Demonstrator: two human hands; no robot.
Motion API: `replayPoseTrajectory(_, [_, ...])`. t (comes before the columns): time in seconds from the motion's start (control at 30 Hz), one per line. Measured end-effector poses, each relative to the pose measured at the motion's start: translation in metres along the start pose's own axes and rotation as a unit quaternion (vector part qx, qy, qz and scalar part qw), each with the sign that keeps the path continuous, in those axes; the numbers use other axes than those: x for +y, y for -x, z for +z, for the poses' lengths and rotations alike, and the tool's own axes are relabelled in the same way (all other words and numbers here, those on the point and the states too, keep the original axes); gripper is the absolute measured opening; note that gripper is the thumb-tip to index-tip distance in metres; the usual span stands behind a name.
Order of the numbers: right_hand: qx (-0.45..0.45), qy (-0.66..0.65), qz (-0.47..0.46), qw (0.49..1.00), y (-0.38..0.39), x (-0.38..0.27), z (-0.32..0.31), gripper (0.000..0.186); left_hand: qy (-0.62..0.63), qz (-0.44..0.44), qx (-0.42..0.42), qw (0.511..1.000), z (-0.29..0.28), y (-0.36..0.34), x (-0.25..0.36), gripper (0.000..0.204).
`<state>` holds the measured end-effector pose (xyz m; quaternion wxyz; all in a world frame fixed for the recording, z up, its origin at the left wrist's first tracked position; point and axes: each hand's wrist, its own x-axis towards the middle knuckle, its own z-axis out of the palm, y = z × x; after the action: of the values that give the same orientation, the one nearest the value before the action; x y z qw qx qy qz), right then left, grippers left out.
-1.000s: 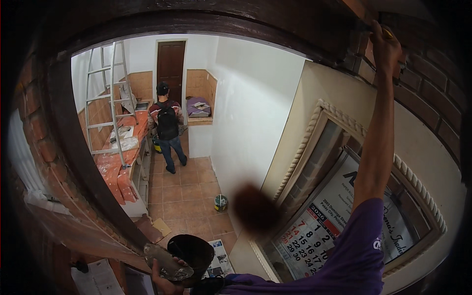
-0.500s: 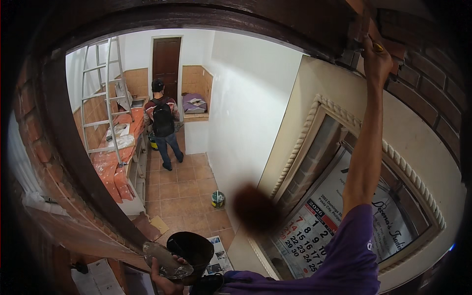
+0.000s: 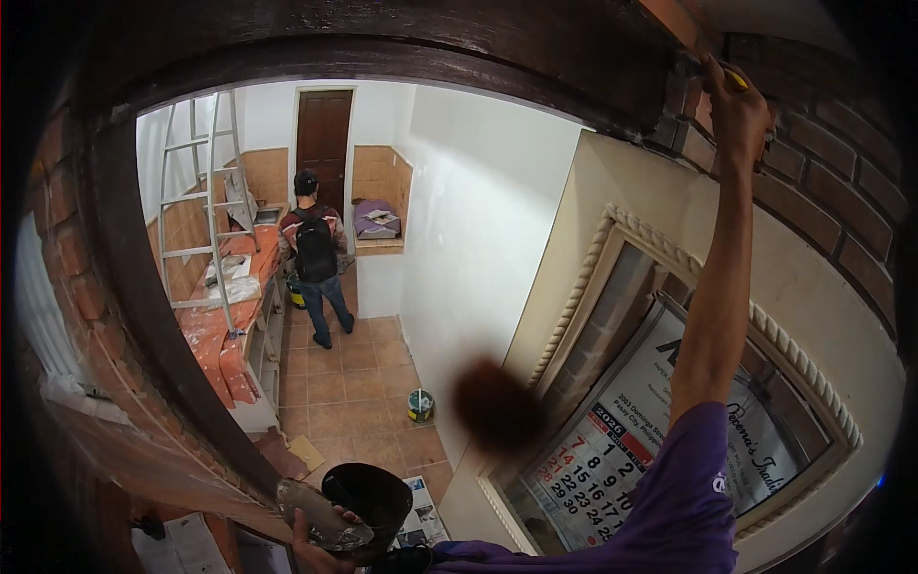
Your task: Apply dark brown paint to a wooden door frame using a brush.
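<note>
Right arm raised at near right, the right hand (image 3: 740,117) closed around a yellow-ended tool (image 3: 734,79), mostly hidden, beside the dark lintel (image 3: 430,53); left hand (image 3: 314,550), near left, grasps a smeared plate (image 3: 323,517) beside a black bucket (image 3: 394,517). Farther off, a ladder (image 3: 185,253) and a co-worker (image 3: 314,249) stand left; tiled floor (image 3: 335,387) extends between counter (image 3: 215,359) and white wall (image 3: 478,210).
</note>
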<state>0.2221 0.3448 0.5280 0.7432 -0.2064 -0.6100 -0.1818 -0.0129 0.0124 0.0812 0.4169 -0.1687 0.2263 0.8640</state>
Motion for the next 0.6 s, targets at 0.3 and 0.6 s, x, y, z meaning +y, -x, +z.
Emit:
replayPoseTrajectory(0.3, [0.020, 0.073, -0.047, 0.996, -0.013, -0.007, 0.031, 0.032, 0.067, -0.074, -0.067, 0.993, -0.058, -0.037, 0.005, 0.052])
replayPoseTrajectory(0.6, [-0.029, -0.111, -0.063, 0.991, -0.014, -0.019, 0.019, 0.029, 0.043, -0.070, -0.098, 0.992, -0.067, -0.042, 0.007, 0.051])
